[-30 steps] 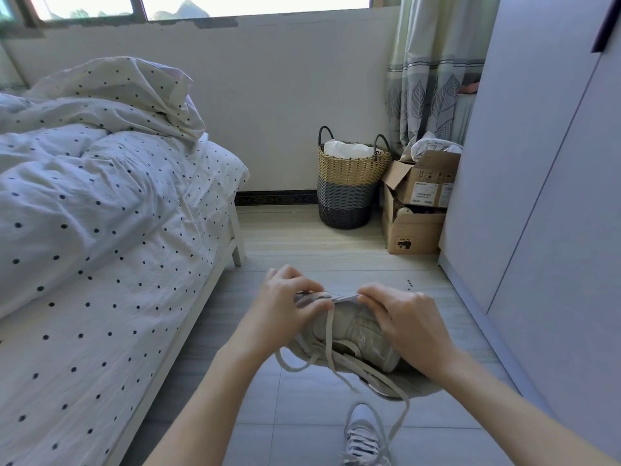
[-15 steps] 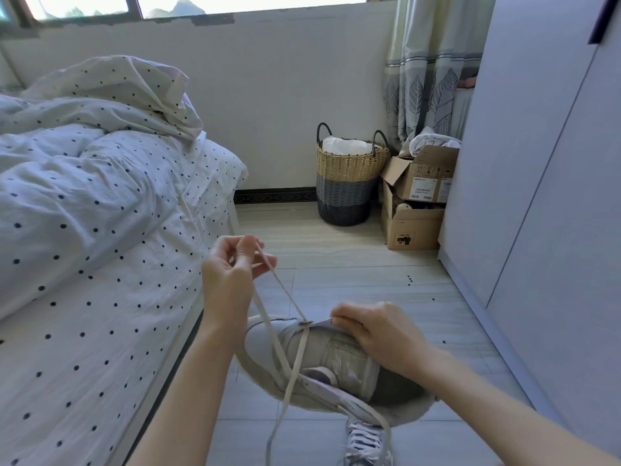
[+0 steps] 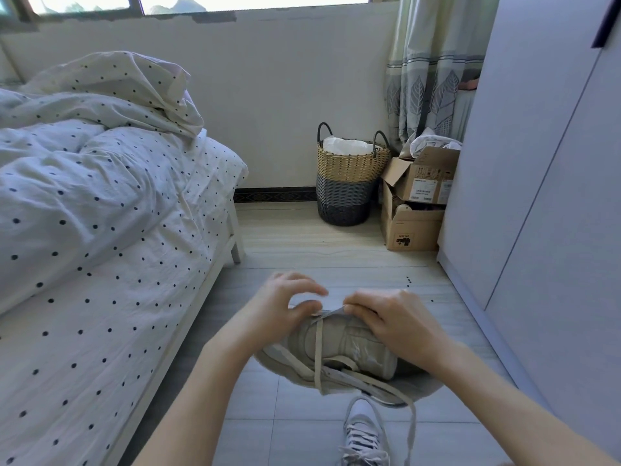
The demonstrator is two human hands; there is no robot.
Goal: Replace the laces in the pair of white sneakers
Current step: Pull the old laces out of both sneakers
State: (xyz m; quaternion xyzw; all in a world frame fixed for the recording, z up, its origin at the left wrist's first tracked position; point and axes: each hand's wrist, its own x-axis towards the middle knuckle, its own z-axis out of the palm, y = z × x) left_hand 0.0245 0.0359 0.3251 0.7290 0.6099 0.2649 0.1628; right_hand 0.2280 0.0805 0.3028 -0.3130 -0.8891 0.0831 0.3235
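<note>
- The sneaker point(image 3: 339, 348) is in my lap area, lying on its side above the floor, toe pointing left, both hands meeting at its top edge where the eyelets are.
- Half a second ago my left hand point(image 3: 279, 311) was up and out to the left, pulling a long run of lace point(image 3: 317, 351) taut. Now it's back down at the shoe, thumb and fingers point(image 3: 302, 287) loosely curled at the lace right by the eyelet. Looks like a pinch, but it's blurry.
- My right hand point(image 3: 389, 321) hasn't really gone anywhere: fingers curled over the upper, clamping the shoe and pinching the lace at the same spot.
- So I reckon that pull-through is done and I'm setting up the next eyelet. Plenty of lace hangs slack down over the side, so lots left to do.
- The other sneaker point(image 3: 364, 435) sits on the floor below, laced.
- Around me: pale tiled floor point(image 3: 302, 250), polka-dot bed point(image 3: 100, 264) on my left, a woven basket point(image 3: 349, 176) and cardboard boxes point(image 3: 416, 203) by the far wall, wardrobe point(image 3: 537, 196) on the right.
</note>
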